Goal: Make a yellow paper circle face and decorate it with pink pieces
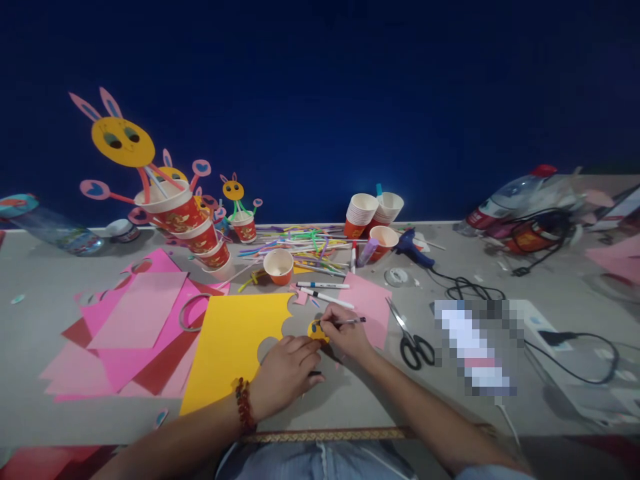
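My right hand (347, 330) is closed around a slim dark pen (353, 321), its tip at a small yellow paper face (315, 329) with a drawn eye. My left hand (287, 370) lies palm down, its fingertips pressing the face's lower edge. Between its thumb and fingers pokes out a small black piece (315, 373) like a pen cap. Beside that hand lies a yellow sheet (235, 340) with round cutouts along its right edge. Just beyond my hands are two white markers (323, 285), and a pink sheet (373, 300) extends behind my right hand.
Black-handled scissors (411, 343) lie at right, near a blue glue gun (413, 248) with a cord. Paper cups (279, 267) and colored pipe cleaners (310, 243) stand or lie at the back. Bunny-faced cup figures (123, 141) stand behind pink sheets (140, 313) at left.
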Demonstrator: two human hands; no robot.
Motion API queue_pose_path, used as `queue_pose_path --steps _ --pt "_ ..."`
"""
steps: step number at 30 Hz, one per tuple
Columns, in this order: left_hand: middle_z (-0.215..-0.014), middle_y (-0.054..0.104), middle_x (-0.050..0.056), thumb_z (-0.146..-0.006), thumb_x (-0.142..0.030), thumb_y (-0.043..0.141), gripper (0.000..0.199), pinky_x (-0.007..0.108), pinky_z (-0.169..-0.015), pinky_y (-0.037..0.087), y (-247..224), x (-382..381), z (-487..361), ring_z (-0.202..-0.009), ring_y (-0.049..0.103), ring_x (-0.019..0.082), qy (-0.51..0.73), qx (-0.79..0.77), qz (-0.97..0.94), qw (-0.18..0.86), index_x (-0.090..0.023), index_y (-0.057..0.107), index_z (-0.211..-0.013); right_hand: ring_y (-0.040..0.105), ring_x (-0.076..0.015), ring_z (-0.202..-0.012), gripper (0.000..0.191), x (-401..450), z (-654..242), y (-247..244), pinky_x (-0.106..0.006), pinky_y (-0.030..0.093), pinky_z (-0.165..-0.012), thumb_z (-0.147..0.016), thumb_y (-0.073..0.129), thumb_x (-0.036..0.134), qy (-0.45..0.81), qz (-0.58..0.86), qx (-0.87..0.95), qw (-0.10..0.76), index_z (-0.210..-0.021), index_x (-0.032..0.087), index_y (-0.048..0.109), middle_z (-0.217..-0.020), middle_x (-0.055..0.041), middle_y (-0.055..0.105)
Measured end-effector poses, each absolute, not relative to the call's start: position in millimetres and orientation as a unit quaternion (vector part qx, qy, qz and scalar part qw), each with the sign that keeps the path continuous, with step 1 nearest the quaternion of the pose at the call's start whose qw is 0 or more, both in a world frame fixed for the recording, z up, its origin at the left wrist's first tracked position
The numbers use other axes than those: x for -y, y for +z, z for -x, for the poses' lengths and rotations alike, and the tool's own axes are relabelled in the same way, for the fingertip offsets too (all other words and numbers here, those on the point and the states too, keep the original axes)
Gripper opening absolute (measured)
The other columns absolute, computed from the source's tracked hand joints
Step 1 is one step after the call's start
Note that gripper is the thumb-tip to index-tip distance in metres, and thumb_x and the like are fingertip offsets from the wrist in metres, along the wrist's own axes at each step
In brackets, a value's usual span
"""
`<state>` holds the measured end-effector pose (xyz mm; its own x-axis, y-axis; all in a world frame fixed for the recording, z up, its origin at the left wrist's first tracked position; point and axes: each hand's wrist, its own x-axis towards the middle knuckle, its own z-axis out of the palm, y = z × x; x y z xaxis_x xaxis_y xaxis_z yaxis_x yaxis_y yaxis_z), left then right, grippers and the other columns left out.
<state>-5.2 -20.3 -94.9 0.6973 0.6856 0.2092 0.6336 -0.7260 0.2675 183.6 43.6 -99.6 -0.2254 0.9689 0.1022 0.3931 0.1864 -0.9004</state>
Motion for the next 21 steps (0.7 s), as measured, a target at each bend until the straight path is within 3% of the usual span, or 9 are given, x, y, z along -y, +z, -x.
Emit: queue_pose_path --steps 21 --pt "-0.126 0.066 0.009 -0.09 -0.043 0.065 0.029 0.039 -0.089 0.047 -95.8 19.7 5.6 -0.114 0.059 0.024 0.147 -0.358 -0.918 0.084 -0.018 0.062 -0.104 0.046 -0.0127 -0.053 0.011 -43.3 -185.2 -100.3 -0.023 0.035 -0.05 -0.073 0.053 0.019 0.446 0.48 0.618 0.435 -0.063 0.022 0.051 -0.055 0.0042 0.051"
